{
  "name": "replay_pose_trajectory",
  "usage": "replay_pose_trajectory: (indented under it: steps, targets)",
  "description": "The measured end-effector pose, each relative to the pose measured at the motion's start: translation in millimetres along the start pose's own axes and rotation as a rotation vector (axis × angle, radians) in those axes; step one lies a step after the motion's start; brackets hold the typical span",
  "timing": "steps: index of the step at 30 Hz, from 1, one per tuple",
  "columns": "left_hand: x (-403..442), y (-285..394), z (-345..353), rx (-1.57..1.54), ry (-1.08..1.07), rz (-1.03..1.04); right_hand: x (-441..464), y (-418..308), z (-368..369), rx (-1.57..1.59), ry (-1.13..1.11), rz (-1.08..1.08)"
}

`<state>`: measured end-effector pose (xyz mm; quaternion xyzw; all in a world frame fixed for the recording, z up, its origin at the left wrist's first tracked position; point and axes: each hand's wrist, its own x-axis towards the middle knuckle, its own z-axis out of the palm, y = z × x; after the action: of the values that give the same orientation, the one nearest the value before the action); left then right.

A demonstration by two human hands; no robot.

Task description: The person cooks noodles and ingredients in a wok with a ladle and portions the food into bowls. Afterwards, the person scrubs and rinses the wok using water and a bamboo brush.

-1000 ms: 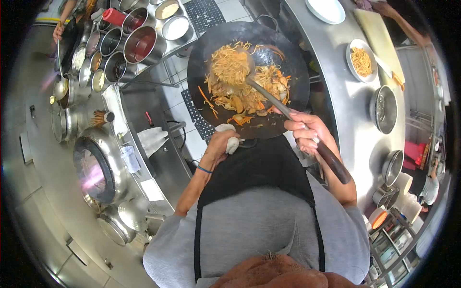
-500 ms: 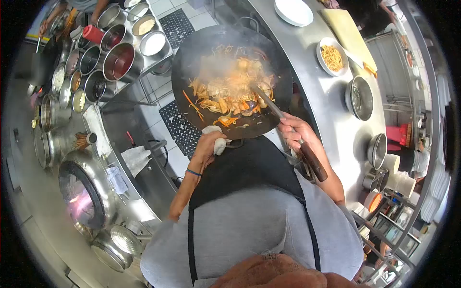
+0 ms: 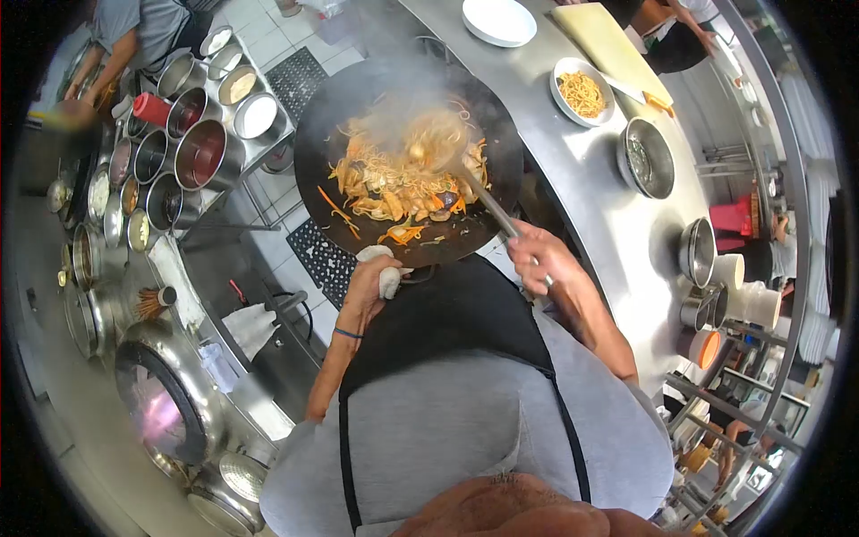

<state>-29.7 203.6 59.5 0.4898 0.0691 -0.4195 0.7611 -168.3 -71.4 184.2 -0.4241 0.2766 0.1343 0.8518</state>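
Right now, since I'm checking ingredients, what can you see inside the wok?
The wok holds noodles, orange strips and chunky pieces, plus the ladle's blurred head. Steam veils the far side; whatever lies beneath the food is covered.

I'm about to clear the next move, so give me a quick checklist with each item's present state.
1. Left hand gripping bunched white cloth at the near rim of the round black metal wok: ok.
2. Right hand on the handle of the long metal ladle: ok.
3. Wok away from pink-violet burner flame: ok.
4. Clear view of the stringy yellow noodles in the wok: not ok, steam clouds them.
5. Ladle's fill: cannot tell, hazy.
6. Round white bowl upright on silver metal counter: ok.
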Motion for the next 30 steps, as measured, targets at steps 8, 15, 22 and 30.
replay_pose_trajectory:
  steps: [8,15,22,30]
  targets:
    - [-6,10,-5,0.034,0.012,-0.039,-40,7,1,0.106,-0.079,-0.047]
    - [-1,18,-18,0.064,-0.024,-0.047,-6,18,15,-0.050,0.041,-0.027]
    - [10,23,-42,0.024,-0.033,-0.062,-21,11,33,0.334,-0.071,-0.026]
    - [38,39,-54,0.031,-0.150,-0.048,-87,-56,113,0.652,-0.149,-0.237]
